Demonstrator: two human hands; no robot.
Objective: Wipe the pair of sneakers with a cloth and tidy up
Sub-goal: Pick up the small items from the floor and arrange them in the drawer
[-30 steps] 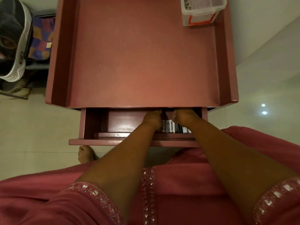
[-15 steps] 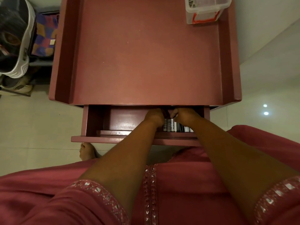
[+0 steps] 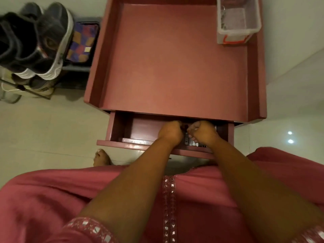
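Both the left hand and right hand were curled deep in the open drawer, whether grasping anything I couldn't tell, while the sneakers sat on the rack, so tidying looked nearly done.

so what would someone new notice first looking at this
Most likely the two hands, left hand and right hand, side by side with fingers curled inside the pulled-out drawer of the pink cabinet; what they hold is hidden. Next, the dark sneakers with white soles on a rack at the upper left, and the clear plastic box at the cabinet top's back right corner.
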